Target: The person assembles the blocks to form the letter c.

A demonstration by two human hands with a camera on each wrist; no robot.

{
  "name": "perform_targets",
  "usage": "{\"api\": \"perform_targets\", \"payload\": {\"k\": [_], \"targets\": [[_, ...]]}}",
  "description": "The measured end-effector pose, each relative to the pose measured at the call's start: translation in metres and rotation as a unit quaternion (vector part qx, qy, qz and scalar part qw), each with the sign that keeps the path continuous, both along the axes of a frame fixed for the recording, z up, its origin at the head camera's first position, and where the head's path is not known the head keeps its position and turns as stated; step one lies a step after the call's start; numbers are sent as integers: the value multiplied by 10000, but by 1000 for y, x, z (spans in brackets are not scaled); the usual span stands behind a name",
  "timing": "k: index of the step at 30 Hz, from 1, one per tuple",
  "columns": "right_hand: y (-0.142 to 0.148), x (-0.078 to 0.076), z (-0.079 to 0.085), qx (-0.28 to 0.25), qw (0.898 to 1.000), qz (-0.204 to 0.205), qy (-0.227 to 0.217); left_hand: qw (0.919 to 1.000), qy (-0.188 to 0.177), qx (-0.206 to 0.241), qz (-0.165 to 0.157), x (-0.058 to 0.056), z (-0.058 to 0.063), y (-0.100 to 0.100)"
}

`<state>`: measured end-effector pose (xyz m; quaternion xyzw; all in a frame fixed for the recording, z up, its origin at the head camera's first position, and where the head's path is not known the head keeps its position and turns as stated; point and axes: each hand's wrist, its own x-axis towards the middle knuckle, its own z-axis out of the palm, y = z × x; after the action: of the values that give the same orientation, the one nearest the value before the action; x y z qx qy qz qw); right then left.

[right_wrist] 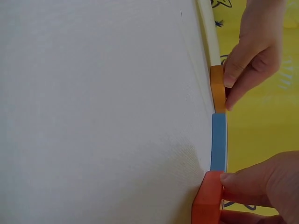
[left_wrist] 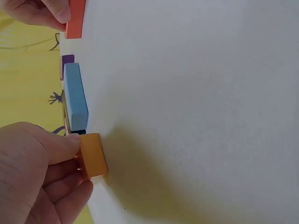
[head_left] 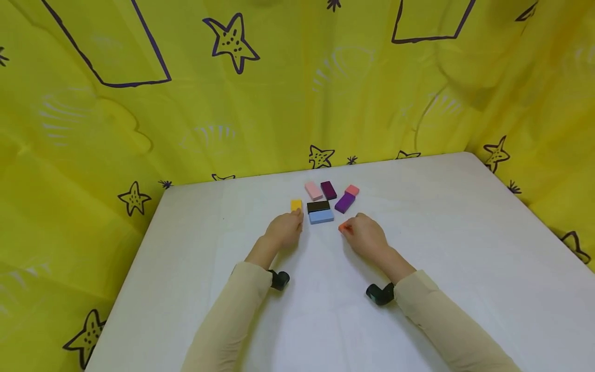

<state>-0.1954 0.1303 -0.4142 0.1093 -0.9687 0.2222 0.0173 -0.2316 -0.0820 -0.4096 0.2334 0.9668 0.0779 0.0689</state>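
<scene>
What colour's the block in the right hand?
Orange-red block, clearest in the right wrist view.

Blocks (head_left: 296, 204) on a table (head_left: 465, 232)
The middle pair (head_left: 321, 217) is flanked by blocks left and front-right; another pair (head_left: 328, 190) is set behind.

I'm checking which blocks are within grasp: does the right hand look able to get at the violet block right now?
Probably yes, once the right hand lets go of the orange block it pinches: the violet block lies just beyond, with nothing visible between them in the head view.
</scene>
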Motion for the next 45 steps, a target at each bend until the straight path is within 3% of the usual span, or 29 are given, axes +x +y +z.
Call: {"api": "perform_targets", "payload": {"k": [16, 23, 33, 45], "targets": [[2, 18, 3, -32, 9999, 66, -117, 9974, 213, 541, -414, 29, 1, -3], [1, 25, 3, -50, 9999, 154, -53, 9978, 215, 532, -337, 45, 2, 2], [2, 39, -1, -130, 9998, 147, -17, 9982, 517, 224, -222, 70, -2, 13], [1, 50, -3, -188, 9997, 174, 47, 9994, 289, 113, 131, 85, -1, 28]]}}
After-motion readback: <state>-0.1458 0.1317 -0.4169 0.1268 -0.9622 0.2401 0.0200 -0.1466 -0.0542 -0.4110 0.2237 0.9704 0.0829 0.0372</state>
